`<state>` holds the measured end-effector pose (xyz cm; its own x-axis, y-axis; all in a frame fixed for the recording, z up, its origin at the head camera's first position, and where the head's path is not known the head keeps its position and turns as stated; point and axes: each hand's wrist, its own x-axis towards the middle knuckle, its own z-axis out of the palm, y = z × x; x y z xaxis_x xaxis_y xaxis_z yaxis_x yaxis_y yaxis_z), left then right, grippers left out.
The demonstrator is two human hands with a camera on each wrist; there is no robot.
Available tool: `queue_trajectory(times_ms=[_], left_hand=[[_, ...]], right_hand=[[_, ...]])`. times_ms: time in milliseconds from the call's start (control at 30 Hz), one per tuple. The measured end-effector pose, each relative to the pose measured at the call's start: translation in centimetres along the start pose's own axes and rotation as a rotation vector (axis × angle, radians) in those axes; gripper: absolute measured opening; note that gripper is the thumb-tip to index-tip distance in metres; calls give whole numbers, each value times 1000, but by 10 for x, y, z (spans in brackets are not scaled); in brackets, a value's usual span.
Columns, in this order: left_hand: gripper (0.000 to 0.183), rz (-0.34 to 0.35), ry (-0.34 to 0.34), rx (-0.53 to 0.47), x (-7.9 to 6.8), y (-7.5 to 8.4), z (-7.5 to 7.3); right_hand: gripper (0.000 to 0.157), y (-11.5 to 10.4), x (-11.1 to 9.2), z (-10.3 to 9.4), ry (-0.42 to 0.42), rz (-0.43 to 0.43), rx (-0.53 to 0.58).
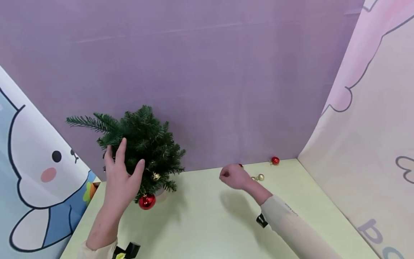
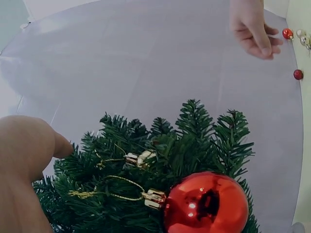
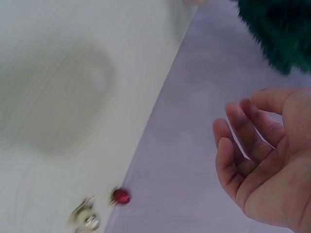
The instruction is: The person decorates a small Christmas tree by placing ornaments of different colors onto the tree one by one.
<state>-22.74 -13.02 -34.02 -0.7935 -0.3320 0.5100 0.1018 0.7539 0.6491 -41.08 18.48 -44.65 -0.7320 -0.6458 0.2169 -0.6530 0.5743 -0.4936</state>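
Observation:
A small green artificial Christmas tree (image 1: 145, 140) stands at the back left of the table. My left hand (image 1: 121, 180) reaches up at its left side, fingers spread among or close against the branches, gripping nothing. From a low branch hangs a shiny red bauble (image 1: 147, 202), its gold cap and gold loop plain in the left wrist view. A little gold ornament (image 1: 156, 176) sits above it among the needles. My right hand (image 1: 237, 177) is held above the table, right of the tree. Its fingers (image 3: 252, 141) are loosely curled around a bare palm in the right wrist view.
Loose baubles lie along the table's back edge: a red one (image 1: 275, 160), gold ones (image 1: 260, 177), and a darker red one (image 2: 298, 74) mostly behind my right hand in the head view. A purple backdrop (image 1: 207, 90) rises behind, with printed panels at both sides.

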Motion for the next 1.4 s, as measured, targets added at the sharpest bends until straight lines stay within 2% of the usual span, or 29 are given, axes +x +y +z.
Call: queue_trajectory(times_ms=[100, 267, 467, 567, 700, 900, 1033, 1400], left_hand=[[73, -7, 20, 7, 3, 2, 3], [70, -21, 52, 31, 4, 5, 9], [68, -66, 79, 59, 3, 9, 17], [68, -85, 98, 77, 3, 11, 21], [67, -101, 116, 101, 2, 12, 24], [67, -114, 129, 123, 1, 16, 29], [68, -113, 113, 124, -2, 17, 27], [66, -109, 112, 138, -4, 18, 26]], right_hand=[[12, 28, 7, -7, 2, 35, -18], [13, 72, 18, -13, -40, 87, -73], [10, 119, 35, -28, -150, 169, -266], [11, 141, 44, -36, -203, 173, -344], [16, 164, 51, -39, -234, 154, -356], [27, 185, 60, -34, -245, 83, -345], [29, 188, 60, -28, -222, 70, -362], [10, 194, 68, -18, -232, 145, -383]])
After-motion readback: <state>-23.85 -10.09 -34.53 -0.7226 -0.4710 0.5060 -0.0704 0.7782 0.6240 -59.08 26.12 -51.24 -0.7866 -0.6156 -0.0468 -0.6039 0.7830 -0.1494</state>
